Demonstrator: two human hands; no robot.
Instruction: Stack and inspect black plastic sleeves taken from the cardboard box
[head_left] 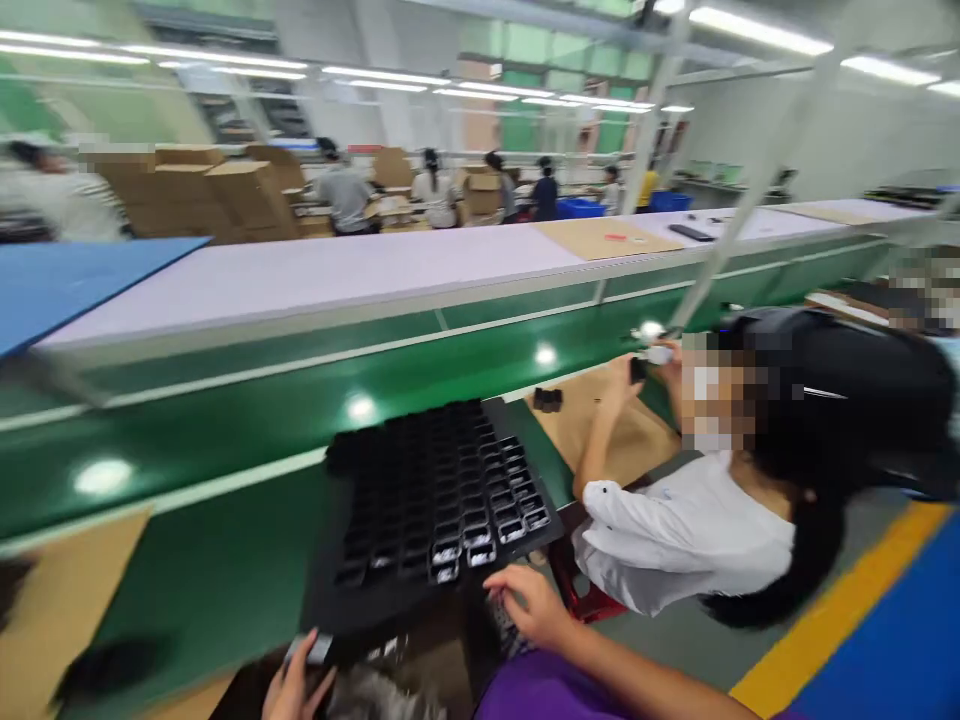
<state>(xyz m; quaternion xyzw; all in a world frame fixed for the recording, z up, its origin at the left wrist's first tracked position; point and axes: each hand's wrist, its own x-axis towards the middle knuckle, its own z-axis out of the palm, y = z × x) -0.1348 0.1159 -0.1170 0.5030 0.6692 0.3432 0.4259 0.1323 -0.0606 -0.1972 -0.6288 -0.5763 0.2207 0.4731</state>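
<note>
At the bottom of the head view, my left hand (289, 685) pinches a small, pale grey, shiny piece (313, 649); blur hides its exact kind. My right hand (534, 608) hovers by the near right corner of a black sheet (330, 605), fingers loosely bent and apart, with nothing visible in them. Rows of small black rectangular frames (450, 490) cover much of that sheet, and the nearest ones have bright, glossy rims. Below the sheet, between my hands, lies crumpled clear plastic (382, 690), partly cut off by the picture's edge.
To the right, a co-worker in a white top (682, 530) holds a small dark part above a brown board (622, 440). A green conveyor belt (247, 440) runs behind the sheet. Beyond it stands a long pale bench (360, 275). A blurred dark object (112, 665) lies at left.
</note>
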